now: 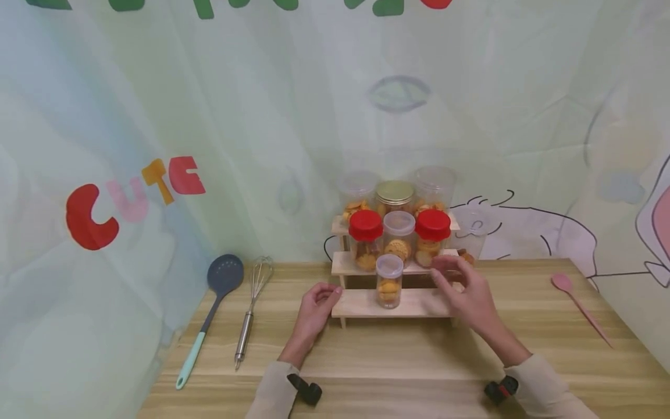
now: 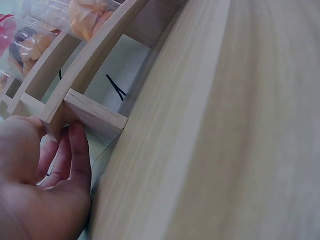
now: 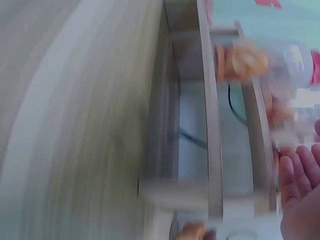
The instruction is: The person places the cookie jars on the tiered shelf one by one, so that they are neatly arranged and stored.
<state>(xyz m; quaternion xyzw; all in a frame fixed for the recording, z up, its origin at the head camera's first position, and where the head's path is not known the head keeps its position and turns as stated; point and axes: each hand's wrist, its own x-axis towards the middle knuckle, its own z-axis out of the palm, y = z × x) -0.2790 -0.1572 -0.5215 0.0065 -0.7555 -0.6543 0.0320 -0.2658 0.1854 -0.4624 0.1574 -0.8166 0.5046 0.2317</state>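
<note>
A three-tier wooden stand holds jars of biscuits. My left hand grips the left end of its lowest shelf; in the left wrist view the thumb and fingers are on either side of that end. A small jar with a whitish lid stands mid-shelf on the bottom tier. My right hand is by the stand's right end, thumb and fingers apart, holding nothing. Nearest it on the middle tier is a red-lidded jar. Beside that stand a whitish-lidded jar and another red-lidded jar.
Behind, the top tier carries a gold-lidded jar between two clear containers. Another clear container stands behind the right end. A slotted spatula and a whisk lie left, a pink spoon right. A printed curtain hangs behind.
</note>
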